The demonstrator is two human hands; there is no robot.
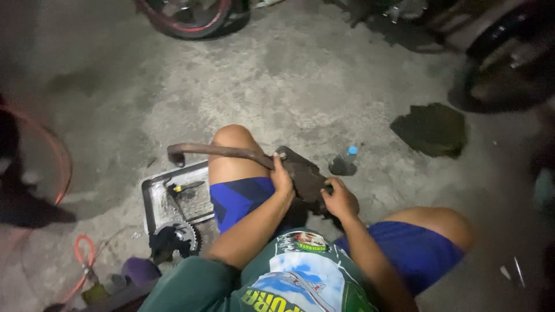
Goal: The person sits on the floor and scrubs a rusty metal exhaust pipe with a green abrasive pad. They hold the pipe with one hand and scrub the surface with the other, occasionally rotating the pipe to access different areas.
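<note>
Both hands grip a rusty lever [260, 157] braced across the person's bare knee, which steadies it. The left hand [282, 179] clenches where the long arm meets the flat plate; the right hand [340, 199] clamps the plate's lower edge, so the part cannot twist. Left of the lever, within reach, a metal tray [155, 199] keeps a sprocket [184, 237] and small tools together. Just right of the lever stands a bottle [345, 162]; beyond it lies a dark rag [430, 128], and farther off a wheel [188, 20].
</note>
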